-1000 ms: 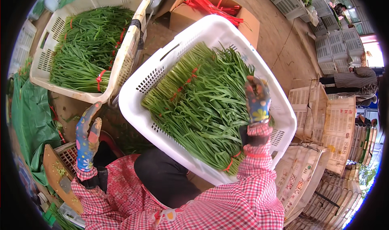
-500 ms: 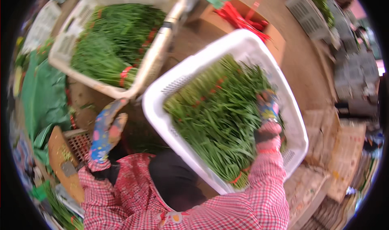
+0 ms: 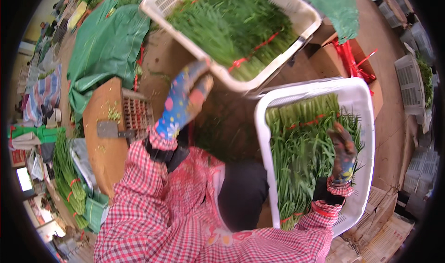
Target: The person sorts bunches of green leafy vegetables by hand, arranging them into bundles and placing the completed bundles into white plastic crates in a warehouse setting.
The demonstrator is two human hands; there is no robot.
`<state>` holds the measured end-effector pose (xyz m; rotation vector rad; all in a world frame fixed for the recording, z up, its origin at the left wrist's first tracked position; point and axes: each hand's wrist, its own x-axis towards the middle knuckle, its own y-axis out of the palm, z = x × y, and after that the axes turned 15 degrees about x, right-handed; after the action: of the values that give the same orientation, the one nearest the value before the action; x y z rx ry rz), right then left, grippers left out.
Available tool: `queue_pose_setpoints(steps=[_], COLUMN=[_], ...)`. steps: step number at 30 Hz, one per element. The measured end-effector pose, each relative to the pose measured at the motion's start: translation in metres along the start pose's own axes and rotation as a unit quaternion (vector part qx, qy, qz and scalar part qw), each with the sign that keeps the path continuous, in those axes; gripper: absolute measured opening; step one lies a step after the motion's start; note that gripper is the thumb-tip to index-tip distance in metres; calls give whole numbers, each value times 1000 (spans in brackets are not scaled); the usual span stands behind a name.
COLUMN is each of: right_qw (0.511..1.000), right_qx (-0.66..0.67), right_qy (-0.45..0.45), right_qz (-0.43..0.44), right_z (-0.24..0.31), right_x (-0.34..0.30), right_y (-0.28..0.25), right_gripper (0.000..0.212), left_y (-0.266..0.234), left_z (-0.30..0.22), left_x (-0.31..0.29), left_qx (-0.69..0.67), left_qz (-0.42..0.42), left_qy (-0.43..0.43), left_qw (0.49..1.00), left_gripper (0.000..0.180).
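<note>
My left hand (image 3: 185, 96), in a blue flowered glove, reaches forward with its fingers stretched and the thumb apart. Its fingertips are at the near corner of the far white crate (image 3: 189, 50); whether they touch the rim, I cannot tell. Bundles of long green leaves (image 3: 232, 22), much like garlic chives, fill that crate, bound with red ties. My right hand (image 3: 344, 154), in a smudged flowered glove, lies inside the near white crate (image 3: 266, 170). Its extended fingers rest on the chive-like bundles (image 3: 301, 154) by the right wall, gripping nothing visible.
At left, a cleaver (image 3: 107, 129) lies on a wooden board (image 3: 104, 154) beside a slatted plastic basket (image 3: 135, 112). Green sheeting (image 3: 109, 45) is heaped beyond. A cardboard box (image 3: 327, 59) with red ties (image 3: 347, 59) stands behind the near crate. More crates (image 3: 410, 84) line the right.
The whole view has swung, so both crates and the board appear farther right and turned clockwise. My left hand is still by the far crate's corner, my right hand still on the leaves.
</note>
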<state>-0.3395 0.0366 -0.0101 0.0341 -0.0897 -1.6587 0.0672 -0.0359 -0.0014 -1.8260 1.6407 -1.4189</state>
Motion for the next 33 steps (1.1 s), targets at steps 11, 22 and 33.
queue_pose_setpoints(steps=[11,22,33], right_qw=[774,741,734], right_qx=[-477,-589,-587], right_qy=[-237,7,91], right_qz=[344,323,328], right_z=[-45,-91,-106], right_x=[97,132,140], right_y=[193,237,239], right_gripper=[66,37,40], left_y=[-24,-38,-98], left_z=[27,-24,6], left_x=[-18,-72,-64], left_qx=[-219,-208,-315], left_qz=[-38,124,-1], left_qy=[-227,34,-40], left_qw=[948,970,948], left_gripper=[44,44,40])
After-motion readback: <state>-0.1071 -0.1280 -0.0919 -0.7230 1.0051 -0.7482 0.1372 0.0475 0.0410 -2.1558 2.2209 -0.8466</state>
